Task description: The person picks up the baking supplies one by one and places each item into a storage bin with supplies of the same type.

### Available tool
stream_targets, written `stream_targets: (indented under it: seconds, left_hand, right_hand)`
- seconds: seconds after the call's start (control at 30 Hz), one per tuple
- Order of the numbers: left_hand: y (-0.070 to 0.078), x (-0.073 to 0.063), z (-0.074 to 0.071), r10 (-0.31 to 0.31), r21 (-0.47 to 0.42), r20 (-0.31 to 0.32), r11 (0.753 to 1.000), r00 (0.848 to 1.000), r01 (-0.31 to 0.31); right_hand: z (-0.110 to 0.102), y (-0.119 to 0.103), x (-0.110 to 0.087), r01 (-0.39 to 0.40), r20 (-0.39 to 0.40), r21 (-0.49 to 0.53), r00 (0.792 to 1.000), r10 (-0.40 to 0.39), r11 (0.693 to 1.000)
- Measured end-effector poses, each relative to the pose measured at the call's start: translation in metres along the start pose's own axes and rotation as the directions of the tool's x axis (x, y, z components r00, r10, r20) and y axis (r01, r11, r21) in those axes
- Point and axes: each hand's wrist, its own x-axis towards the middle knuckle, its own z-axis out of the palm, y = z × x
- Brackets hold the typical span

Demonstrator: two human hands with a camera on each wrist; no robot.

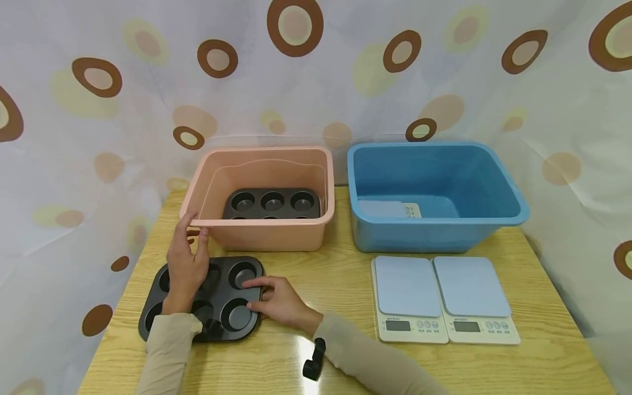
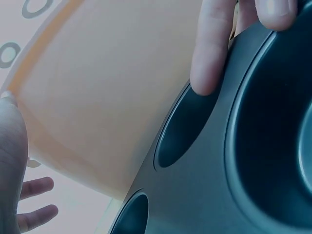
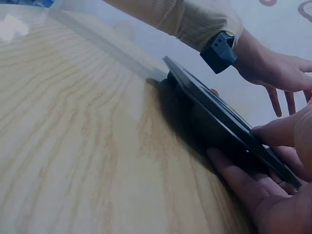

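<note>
Gripping the pink tub, left hand overhangs the crosswise muffin pan; right hand pinches its right end.

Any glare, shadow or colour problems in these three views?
Head view: bright glare on the table around the black wrist strap; left wrist view: pink tub pale and washed out, muffin pan tinted blue-green; right wrist view: dark shadow under the pan, a blown-out patch at upper left.
</note>
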Motion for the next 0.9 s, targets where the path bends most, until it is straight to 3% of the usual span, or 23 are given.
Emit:
stream_targets:
  seconds: [0.27, 0.57, 0.9]
  left_hand:
    - [0.001, 0.002, 0.0, 0.015, 0.001, -0.009, 1.0, 1.0, -0.015]
    - [0.0, -0.001, -0.001, 0.01, -0.006, -0.015, 1.0, 1.0, -0.01]
    - [0.0, 0.0, -0.001, 0.042, -0.01, -0.045, 0.999, 0.998, -0.042]
  right_hand:
    - [-0.01, 0.001, -0.002, 0.012, 0.016, 0.081, 1.0, -0.013, 0.997]
    - [-0.027, 0.002, -0.005, -0.037, 0.064, 0.175, 0.998, 0.026, 0.984]
    - [-0.043, -0.009, -0.014, -0.036, 0.093, 0.18, 0.995, 0.019, 0.983]
